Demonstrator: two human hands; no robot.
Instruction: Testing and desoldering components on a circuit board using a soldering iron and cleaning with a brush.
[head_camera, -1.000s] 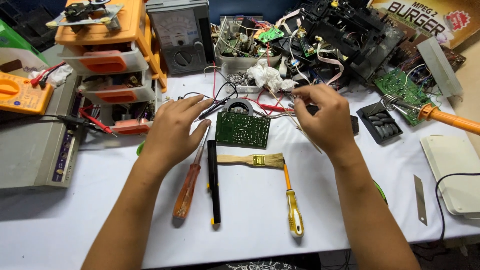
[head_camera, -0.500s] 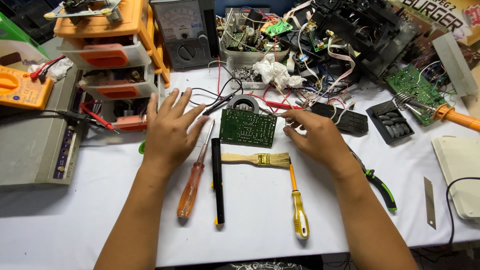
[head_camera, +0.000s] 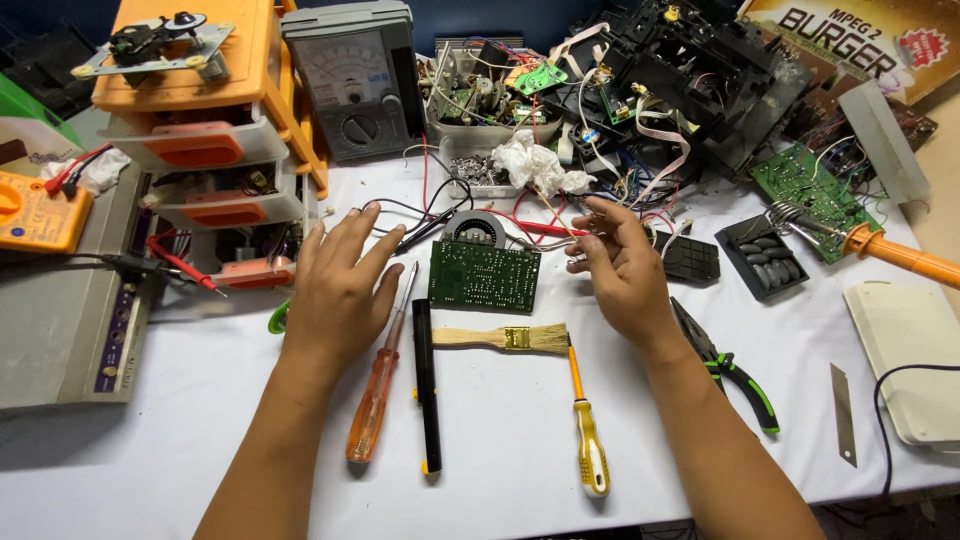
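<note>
A green circuit board (head_camera: 485, 275) lies on the white table between my hands. My left hand (head_camera: 340, 290) rests flat, fingers spread, just left of the board, beside an orange-handled screwdriver (head_camera: 375, 400). My right hand (head_camera: 620, 265) hovers right of the board with fingers loosely curled and apart, holding nothing I can make out. Below the board lie a wooden brush (head_camera: 505, 338), a black rod-like tool (head_camera: 427, 385) and a yellow-handled screwdriver (head_camera: 590, 450).
Pliers with green-black handles (head_camera: 735, 365) lie by my right forearm, with black keypads (head_camera: 765, 255) and a soldering iron (head_camera: 900, 255) beyond. An analog meter (head_camera: 355, 80), orange drawers (head_camera: 200, 100), a yellow meter (head_camera: 35, 210) and tangled electronics (head_camera: 680, 80) crowd the back. A blade (head_camera: 843, 410) lies far right.
My right hand has come off the black keypad and moved left toward the board, uncovering the pliers. My left hand has stayed beside the board.
</note>
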